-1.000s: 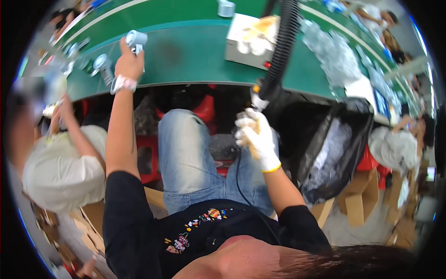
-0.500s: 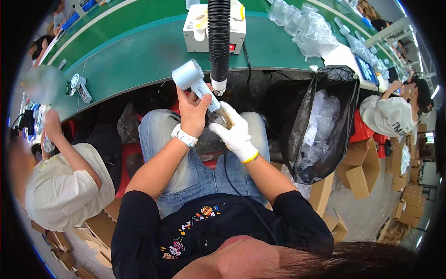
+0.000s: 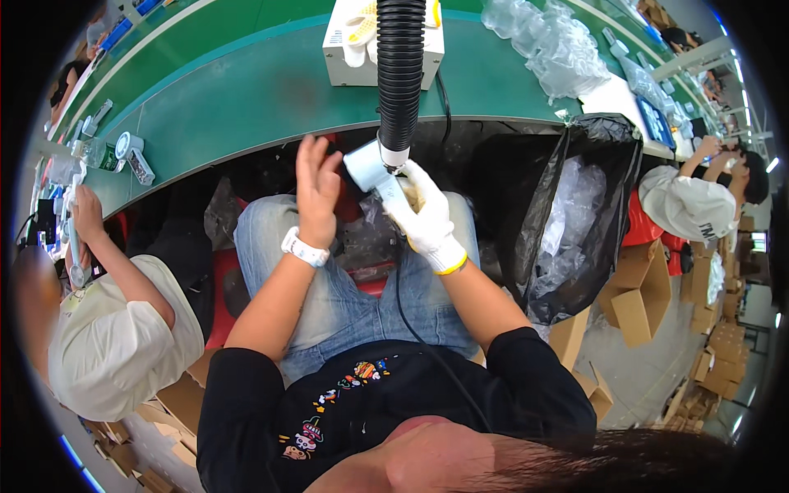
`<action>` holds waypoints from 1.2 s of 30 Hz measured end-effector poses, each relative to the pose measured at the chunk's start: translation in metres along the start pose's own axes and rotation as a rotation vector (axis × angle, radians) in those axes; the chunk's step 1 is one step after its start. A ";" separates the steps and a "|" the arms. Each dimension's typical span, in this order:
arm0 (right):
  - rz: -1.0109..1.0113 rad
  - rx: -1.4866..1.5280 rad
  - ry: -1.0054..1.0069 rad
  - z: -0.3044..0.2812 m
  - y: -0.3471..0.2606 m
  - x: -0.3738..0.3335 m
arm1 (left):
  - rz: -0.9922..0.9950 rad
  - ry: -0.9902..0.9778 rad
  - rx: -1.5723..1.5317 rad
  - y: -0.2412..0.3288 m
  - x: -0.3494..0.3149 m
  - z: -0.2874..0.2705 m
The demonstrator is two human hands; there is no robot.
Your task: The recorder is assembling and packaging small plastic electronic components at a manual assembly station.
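Since the earlier frame, before the green bench (image 3: 238, 107) and left of the black ribbed hose (image 3: 400, 74), the bare left hand (image 3: 316, 185) is off the pale-blue dryer-shaped device (image 3: 366, 167) and stands open just beside it. Only the gloved right hand (image 3: 425, 212) grips it, by the handle (image 3: 394, 197). A loosened hold, or a knock from the hose's pale end fitting (image 3: 394, 156), could probably make it fall.

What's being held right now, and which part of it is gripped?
The gloved right hand holds a light blue hair-dryer-shaped device by its handle. The bare left hand is open and holds nothing.
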State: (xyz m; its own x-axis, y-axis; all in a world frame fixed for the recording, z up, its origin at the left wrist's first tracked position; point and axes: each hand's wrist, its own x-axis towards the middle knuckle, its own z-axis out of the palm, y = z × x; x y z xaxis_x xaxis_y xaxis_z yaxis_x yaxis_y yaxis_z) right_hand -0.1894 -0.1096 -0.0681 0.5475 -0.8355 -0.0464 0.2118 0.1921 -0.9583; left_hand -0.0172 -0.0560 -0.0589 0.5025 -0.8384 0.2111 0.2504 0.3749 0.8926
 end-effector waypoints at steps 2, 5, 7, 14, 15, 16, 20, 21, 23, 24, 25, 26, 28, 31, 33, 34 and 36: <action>0.075 -0.028 0.003 0.001 0.000 0.008 | 0.040 0.129 -0.088 0.003 0.008 -0.002; 0.116 0.157 0.058 0.012 0.000 0.021 | -0.057 -0.121 0.497 -0.002 0.012 -0.006; 0.264 0.341 0.067 0.018 -0.021 0.018 | -0.090 -0.101 0.424 0.000 0.012 -0.009; 0.444 0.468 -0.142 0.001 -0.032 0.000 | -0.068 -0.036 0.237 0.008 0.011 -0.014; 0.425 0.402 -0.204 -0.004 -0.028 -0.005 | -0.069 -0.067 0.165 0.011 0.011 -0.014; 0.405 0.337 -0.266 -0.009 -0.024 -0.009 | -0.071 -0.097 0.094 0.015 0.011 -0.015; -0.256 -0.573 -0.268 -0.021 -0.023 -0.014 | -0.470 -0.136 0.062 0.051 0.011 -0.028; -0.577 -0.992 -0.213 -0.022 -0.024 -0.015 | -0.671 -0.136 0.082 0.057 0.008 -0.029; -0.451 -0.926 -0.246 -0.007 -0.043 -0.023 | -0.595 -0.183 0.193 0.063 -0.004 -0.032; -0.320 -0.867 -0.271 0.000 -0.058 -0.026 | -0.520 -0.238 0.297 0.065 -0.009 -0.030; -0.191 -0.807 -0.294 0.003 -0.066 -0.029 | -0.443 -0.293 0.398 0.067 -0.014 -0.027; -0.195 -0.811 -0.290 0.002 -0.068 -0.031 | -0.439 -0.296 0.396 0.070 -0.025 -0.024; -0.075 -0.953 -0.606 -0.006 -0.074 -0.034 | 0.149 -0.516 0.667 0.080 -0.054 -0.004; -0.049 -1.074 -0.702 0.006 -0.065 -0.064 | 0.382 -0.575 0.699 0.074 -0.098 -0.006; -0.079 -1.133 -0.645 0.002 -0.060 -0.073 | 0.352 -0.524 0.623 0.060 -0.121 -0.010; -0.038 -1.171 -0.631 -0.001 -0.059 -0.073 | 0.349 -0.529 0.619 0.048 -0.123 -0.009; 0.045 -1.241 -0.602 -0.002 -0.055 -0.072 | 0.296 -0.429 0.555 0.021 -0.122 -0.005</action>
State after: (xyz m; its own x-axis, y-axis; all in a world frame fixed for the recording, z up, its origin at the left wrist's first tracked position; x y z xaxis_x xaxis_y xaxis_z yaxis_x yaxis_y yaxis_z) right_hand -0.2425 -0.0609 -0.0129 0.8640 -0.4308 -0.2605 -0.4951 -0.6334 -0.5948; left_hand -0.0688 0.0565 -0.0680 0.0894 -0.8568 0.5079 -0.3548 0.4491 0.8200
